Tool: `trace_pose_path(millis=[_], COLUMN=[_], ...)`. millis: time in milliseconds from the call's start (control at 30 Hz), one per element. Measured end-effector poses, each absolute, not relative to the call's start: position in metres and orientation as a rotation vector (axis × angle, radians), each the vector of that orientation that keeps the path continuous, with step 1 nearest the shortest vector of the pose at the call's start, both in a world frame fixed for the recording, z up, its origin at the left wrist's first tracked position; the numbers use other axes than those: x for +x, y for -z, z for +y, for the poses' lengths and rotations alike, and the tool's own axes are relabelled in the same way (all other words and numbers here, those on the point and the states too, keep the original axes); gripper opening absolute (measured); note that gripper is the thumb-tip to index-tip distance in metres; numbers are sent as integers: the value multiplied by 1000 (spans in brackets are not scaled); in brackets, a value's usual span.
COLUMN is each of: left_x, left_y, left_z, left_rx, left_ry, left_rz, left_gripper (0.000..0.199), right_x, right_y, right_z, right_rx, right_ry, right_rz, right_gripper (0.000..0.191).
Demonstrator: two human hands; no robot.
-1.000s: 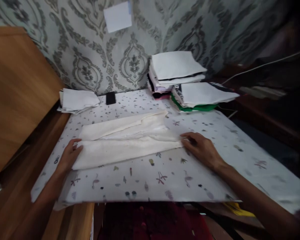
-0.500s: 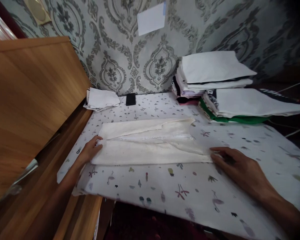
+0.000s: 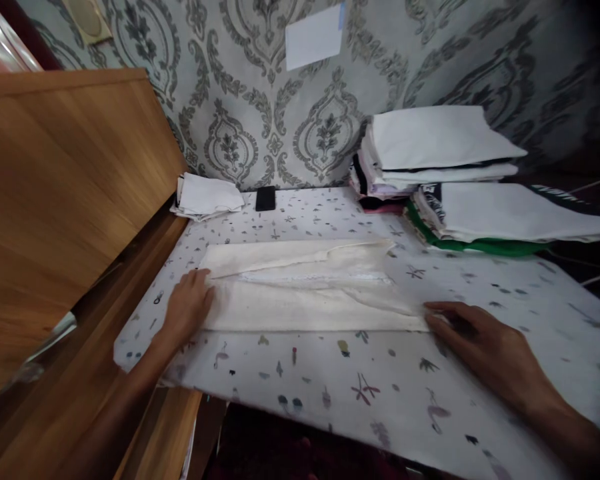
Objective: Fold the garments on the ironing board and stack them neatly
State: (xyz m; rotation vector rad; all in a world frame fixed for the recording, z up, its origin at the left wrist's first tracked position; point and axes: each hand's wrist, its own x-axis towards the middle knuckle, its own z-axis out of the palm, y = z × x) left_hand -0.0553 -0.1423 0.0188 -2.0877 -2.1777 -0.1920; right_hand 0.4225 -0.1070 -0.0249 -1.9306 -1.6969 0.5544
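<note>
Head view: cream cloth [image 3: 300,305] folded lengthwise, creased; right fingers [image 3: 446,307] pinching corner, left fingers [image 3: 194,285], grip unclear

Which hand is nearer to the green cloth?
Right. The right hand is in front of the green cloth; the left hand is well to its left, at the left end of the cream cloth.

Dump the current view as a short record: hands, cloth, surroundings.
left_hand: left hand at the left end of the cream cloth, grip unclear
right_hand: right hand at the cloth's near right corner, pinch unclear
cloth_state: flat, long edges folded inward, white strip showing between
surface: patterned table cover
back_left: small white stack, black flat object to its right
back_right: taller folded stack, green-edged stack
</note>
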Motion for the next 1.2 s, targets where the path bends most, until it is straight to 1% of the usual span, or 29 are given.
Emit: trace_pose_path(millis=[100, 200, 300, 433, 533, 667, 733, 833, 867, 933, 1100, 1200], left_x=[-46, -50, -59, -69, -65, -15, 33, 109, 130, 160, 176, 174], left_y=[3, 27, 42, 48, 42, 20, 7, -2, -2, 4, 28, 33], left_z=[-141, -135, -129, -128, -130, -131, -126, -111, -104, -91, -73, -74], left_rx=[-2377, -2409, -2416, -2419, -2411, -2472, -2694, -3056, -3106, -3137, -3163, -3158], left_ry=[218, 120, 87, 104, 104, 186, 190, 78, 66, 78, 32, 23], left_rz=[-1983, -1983, -1954, -1888, -1870, -1761, -1573, -1114, -1017, -966, -971, -964], left_gripper=[50, 61, 65, 68, 68, 66, 63, 61, 63, 67, 77, 80], right_x=[423, 422, 422, 424, 427, 431, 432, 433, 433, 432, 435, 435], right_y=[26, 29, 34, 38, 41, 43, 44, 44, 44, 43, 39, 35], right_z=[-107, -106, -105, -106, -107, -107, -107, -108, -109, -110, -110, -110], right_rx=[-1881, -1852, -1874, -1858, -1829, -1809, -1791, -1790, -1797, -1817, -1811, -1824], right_ry=[-511, -431, -271, -214, -216, -227, -234, -195, -163, -97, -103, -83], right_rz=[-1760, -1800, -1784, -1779, -1777, -1770, -1772, -1780, -1783, -1791, -1827, -1845], right_gripper=[44, 40, 39, 36, 31, 28, 28, 26, 23, 16, 13, 8])
